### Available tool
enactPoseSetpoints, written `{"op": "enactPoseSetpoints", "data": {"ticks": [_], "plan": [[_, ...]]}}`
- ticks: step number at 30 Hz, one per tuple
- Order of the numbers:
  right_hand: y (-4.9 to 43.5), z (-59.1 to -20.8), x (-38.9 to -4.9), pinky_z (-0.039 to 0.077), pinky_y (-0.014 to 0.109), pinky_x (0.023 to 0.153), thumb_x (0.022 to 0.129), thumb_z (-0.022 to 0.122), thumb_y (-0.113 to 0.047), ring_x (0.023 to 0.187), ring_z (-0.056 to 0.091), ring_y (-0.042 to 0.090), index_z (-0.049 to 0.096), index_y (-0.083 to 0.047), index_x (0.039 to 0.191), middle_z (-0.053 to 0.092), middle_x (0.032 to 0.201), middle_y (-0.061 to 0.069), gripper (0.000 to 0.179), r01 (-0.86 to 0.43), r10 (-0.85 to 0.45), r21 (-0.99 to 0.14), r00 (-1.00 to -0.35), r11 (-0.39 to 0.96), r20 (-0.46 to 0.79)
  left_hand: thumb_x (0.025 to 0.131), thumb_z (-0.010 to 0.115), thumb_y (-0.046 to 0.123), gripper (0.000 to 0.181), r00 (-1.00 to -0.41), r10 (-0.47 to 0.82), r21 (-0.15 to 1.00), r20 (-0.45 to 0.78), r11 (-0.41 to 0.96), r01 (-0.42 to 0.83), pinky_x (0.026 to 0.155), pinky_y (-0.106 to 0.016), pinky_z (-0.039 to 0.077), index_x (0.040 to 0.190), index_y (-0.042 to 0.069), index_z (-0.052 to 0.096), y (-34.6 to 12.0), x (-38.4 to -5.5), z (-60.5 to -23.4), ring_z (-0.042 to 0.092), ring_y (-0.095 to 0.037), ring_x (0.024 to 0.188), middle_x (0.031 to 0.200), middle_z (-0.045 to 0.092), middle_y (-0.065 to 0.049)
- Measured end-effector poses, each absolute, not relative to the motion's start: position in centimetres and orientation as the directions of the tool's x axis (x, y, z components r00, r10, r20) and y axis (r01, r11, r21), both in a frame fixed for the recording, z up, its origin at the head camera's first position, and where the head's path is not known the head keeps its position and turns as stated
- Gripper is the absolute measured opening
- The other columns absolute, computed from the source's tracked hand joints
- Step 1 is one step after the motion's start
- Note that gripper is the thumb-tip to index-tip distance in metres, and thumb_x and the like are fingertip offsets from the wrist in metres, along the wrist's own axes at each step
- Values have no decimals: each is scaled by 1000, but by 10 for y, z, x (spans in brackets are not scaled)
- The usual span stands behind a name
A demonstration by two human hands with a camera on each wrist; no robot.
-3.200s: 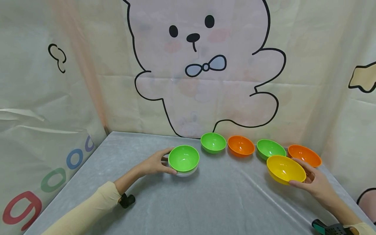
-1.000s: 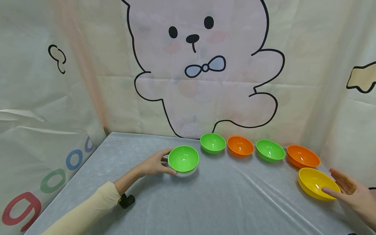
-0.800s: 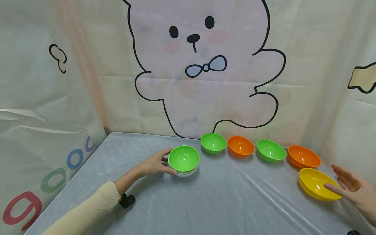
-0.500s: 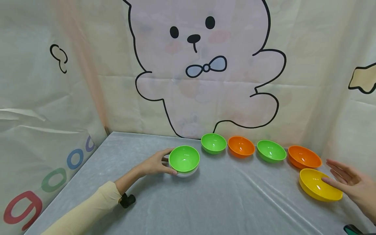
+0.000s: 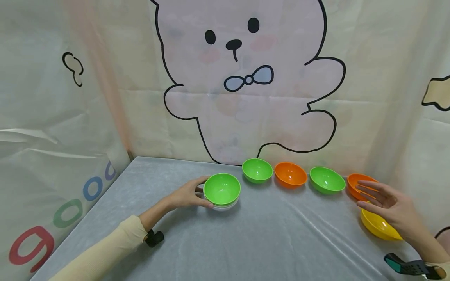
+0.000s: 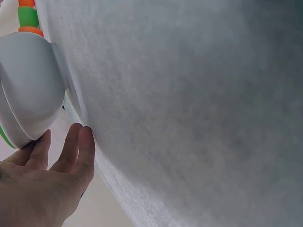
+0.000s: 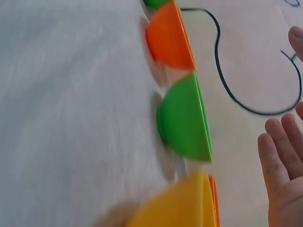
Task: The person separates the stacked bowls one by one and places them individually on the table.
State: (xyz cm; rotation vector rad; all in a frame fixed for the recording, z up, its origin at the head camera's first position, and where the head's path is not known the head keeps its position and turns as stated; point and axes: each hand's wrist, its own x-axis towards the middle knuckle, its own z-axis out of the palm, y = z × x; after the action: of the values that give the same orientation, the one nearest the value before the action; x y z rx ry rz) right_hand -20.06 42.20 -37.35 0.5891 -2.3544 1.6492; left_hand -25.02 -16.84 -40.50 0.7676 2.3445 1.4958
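Note:
A green bowl (image 5: 222, 189) sits nested in a white bowl (image 5: 225, 208) near the middle of the table. My left hand (image 5: 187, 194) holds this stack from the left, thumb at the front and fingers round the back. In the left wrist view, fingertips (image 6: 45, 137) meet the underside of the white bowl (image 6: 35, 85). My right hand (image 5: 391, 205) hovers with loosely spread fingers over the yellow bowl (image 5: 377, 227) and the right-hand orange bowl (image 5: 355, 181), partly covering both. Nothing is in its grasp; the right wrist view shows its extended fingers (image 7: 272, 163) beside the bowls.
Along the table's back edge stand a green bowl (image 5: 257, 171), an orange bowl (image 5: 290, 175) and another green bowl (image 5: 327, 180). A grey cloth (image 5: 267, 242) covers the table. Behind rises a curtain (image 5: 379, 97) with a cartoon bear.
My right hand set the yellow bowl down at the right, in front of the orange one, let go, and moved up and left over both. My left hand stays on the stack.

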Motion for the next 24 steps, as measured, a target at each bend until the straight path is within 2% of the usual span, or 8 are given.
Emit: {"op": "enactPoseSetpoints", "data": {"ticks": [2,5,12,21,24], "plan": [[411,-373,-206,53,24,88,86,61,28,118,63,11,46,14,140,58,136,7,58,-445,-254,-881,-881,162,399,82,88,15,91,-828,557,897,66,330,293,103,-48,47,157,8,36,-168,-251,-405,52,-42,128,152,44,-10],[395,-372,-213,51,29,92,85,59,31,122,61,16,43,18,140,57,139,10,59,-459,-316,-884,-854,87,413,82,88,15,91,-826,560,898,67,326,294,103,-47,47,157,8,37,-168,-252,-405,52,-42,128,152,44,-9],[357,-373,-229,51,28,92,85,67,24,121,62,15,46,17,138,61,135,8,57,-503,-357,-847,-833,170,423,82,88,16,91,-826,561,897,59,333,291,103,-49,47,157,9,36,-167,-252,-406,53,-42,127,152,44,-9],[313,-379,-250,49,31,96,88,71,16,125,59,22,48,12,138,57,137,14,56,-528,-428,-831,-801,178,417,83,88,18,92,-827,559,893,56,343,293,103,-50,47,157,9,36,-168,-252,-406,52,-42,127,152,44,-9],[297,-381,-256,48,34,99,87,73,14,125,58,27,50,11,138,56,137,22,56,-517,-440,-844,-798,146,413,83,88,17,91,-826,560,893,62,338,296,103,-50,47,157,9,36,-168,-252,-406,52,-42,127,152,44,-10]]}}
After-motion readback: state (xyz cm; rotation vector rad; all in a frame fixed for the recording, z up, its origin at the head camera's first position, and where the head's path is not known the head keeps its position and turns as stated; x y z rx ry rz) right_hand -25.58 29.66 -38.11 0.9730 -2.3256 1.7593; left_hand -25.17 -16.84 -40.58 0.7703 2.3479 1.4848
